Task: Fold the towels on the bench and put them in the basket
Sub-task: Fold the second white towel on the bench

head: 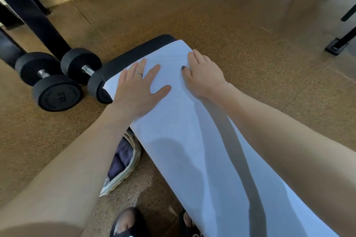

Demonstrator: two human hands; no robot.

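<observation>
Towel (192,140) lies lengthwise along worktop (134,54), long axis running away from body. Left hand (138,86) spread flat, right hand (202,75) pressing far end. Basket (133,159) nearer left hand.

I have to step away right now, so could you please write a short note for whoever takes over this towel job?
Left hand: flat and open, pressing on the white towel.
Right hand: on the towel's far right edge, fingers resting over it.
The towel lies spread along the bench.
The basket stands on the floor left of the bench, with dark cloth inside.
Done: towel laid out and smoothed.
Left: fold it and put it in the basket.
</observation>
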